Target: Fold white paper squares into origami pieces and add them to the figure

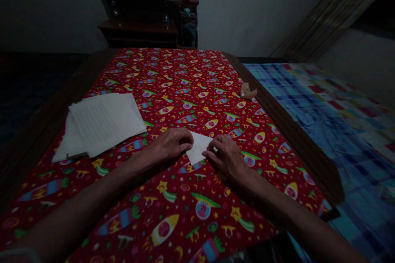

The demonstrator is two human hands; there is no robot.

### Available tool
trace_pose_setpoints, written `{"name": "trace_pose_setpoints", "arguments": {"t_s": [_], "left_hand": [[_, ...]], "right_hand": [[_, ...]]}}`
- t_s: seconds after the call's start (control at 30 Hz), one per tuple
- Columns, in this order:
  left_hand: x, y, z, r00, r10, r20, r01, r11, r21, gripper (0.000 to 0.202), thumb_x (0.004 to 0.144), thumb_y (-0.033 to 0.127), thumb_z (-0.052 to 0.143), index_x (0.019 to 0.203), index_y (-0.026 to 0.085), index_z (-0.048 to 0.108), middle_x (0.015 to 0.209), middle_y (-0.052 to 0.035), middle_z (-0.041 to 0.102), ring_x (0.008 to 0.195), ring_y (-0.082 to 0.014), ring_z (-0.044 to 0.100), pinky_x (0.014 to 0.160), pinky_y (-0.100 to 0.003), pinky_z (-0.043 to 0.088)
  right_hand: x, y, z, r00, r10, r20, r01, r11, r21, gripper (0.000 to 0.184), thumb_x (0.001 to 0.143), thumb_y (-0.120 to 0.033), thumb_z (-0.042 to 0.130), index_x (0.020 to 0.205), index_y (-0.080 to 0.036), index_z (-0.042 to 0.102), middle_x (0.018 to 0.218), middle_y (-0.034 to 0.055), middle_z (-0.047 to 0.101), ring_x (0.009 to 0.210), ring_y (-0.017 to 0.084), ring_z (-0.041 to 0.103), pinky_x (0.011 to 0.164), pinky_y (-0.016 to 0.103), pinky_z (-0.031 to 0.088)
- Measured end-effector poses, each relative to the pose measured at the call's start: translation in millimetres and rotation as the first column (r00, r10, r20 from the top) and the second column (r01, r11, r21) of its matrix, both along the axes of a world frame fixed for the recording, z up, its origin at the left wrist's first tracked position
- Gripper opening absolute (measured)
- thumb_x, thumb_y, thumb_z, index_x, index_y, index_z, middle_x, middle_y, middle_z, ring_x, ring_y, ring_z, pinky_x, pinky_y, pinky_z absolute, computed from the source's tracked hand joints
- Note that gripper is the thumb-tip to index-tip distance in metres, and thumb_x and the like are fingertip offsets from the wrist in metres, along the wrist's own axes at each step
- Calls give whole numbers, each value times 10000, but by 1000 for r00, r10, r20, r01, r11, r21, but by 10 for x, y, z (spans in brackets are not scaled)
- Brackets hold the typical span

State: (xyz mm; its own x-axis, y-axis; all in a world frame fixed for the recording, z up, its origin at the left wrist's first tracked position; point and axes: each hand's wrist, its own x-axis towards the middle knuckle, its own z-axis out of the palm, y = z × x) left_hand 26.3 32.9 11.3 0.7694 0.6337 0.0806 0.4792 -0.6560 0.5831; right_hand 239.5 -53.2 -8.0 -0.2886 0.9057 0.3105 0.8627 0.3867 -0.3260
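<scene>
A small folded white paper (198, 148) lies on the red rocket-patterned tablecloth (185, 86) in front of me. My left hand (171, 143) rests on the paper's left edge with its fingers curled and pressed down on it. My right hand (226, 157) touches the paper's right edge, fingertips pressed against it. Both forearms lie on the cloth.
A stack of white sheets (98, 125) lies at the left of the table. A small folded tan paper piece (247, 91) sits near the table's right edge. A checked blue bedcover (333, 123) is at the right. A dark cabinet (148, 16) stands against the far wall.
</scene>
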Motion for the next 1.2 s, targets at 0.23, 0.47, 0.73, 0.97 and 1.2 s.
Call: {"name": "trace_pose_setpoints", "arguments": {"t_s": [0.23,0.47,0.73,0.97,1.2], "left_hand": [[-65,124,-73,1000,1,12,-3,980,198,498,789,232,637,1258,193,475,1270,-92,472,1192,-239,426,1008,-394,373],[31,313,14,983,-81,-168,103,986,129,306,751,234,671,1043,183,593,1017,-50,534,987,-216,506,819,-316,436],[67,318,66,980,-90,-177,109,989,97,281,742,217,672,1003,188,572,981,-36,533,982,-212,501,798,-305,426],[38,261,102,987,-133,-95,141,986,89,240,763,180,658,964,177,527,989,-45,529,959,-204,486,804,-308,413],[-4,244,48,989,-137,-56,142,985,102,268,766,168,646,971,197,476,992,-35,517,951,-201,468,795,-314,403]], "right_hand": [[54,-26,30,993,-111,-29,112,993,40,337,824,-407,606,1073,-195,528,985,105,539,891,245,477,716,358,426],[52,-42,16,988,-155,10,155,988,0,241,840,-420,581,905,-198,515,887,72,521,819,220,462,674,329,401],[43,-16,0,989,-149,-19,149,989,-14,334,820,-409,606,1045,-188,497,919,77,527,836,227,470,696,343,416],[48,-8,-24,988,-138,-70,135,990,-35,277,815,-375,625,1001,-197,523,933,77,536,858,227,480,715,346,427],[59,3,-49,988,-131,-84,128,991,-43,316,810,-366,630,1047,-192,514,933,72,540,857,225,477,725,353,430]]}}
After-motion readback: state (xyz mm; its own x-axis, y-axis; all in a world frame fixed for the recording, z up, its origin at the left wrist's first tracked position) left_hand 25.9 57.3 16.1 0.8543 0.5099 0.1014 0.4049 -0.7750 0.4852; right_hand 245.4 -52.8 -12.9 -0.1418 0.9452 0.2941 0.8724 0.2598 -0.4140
